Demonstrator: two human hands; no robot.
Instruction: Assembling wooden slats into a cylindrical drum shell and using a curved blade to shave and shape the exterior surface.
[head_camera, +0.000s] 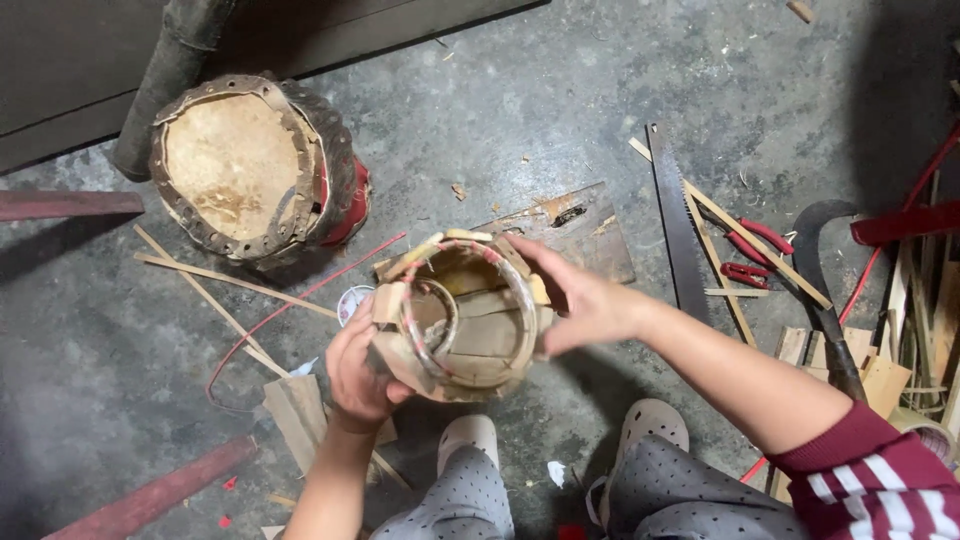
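A: Both grips closed on one thing: left hand clamps the lower left side of the wooden-slat barrel, right hand grips its right rim, fingers over the top edge.

B: Where's the barrel?

A: Held in the air above the concrete floor, just over the person's knees, open mouth facing the camera. One red-wrapped hoop around the mouth, one smaller ring inside.

B: Other counts?

A: One finished drum upper left, lying on its side, hide face up, well apart from the hands. One hand saw right of the barrel, one pair of red-handled pliers beside it, one curved sickle further right. One flat board behind the barrel. Two light slippers at the bottom. Loose bamboo strips on the left, too scattered to count; stack of wood pieces on the right, count unclear.

B: Sleeve?

A: Maroon with white stripes, right arm only.
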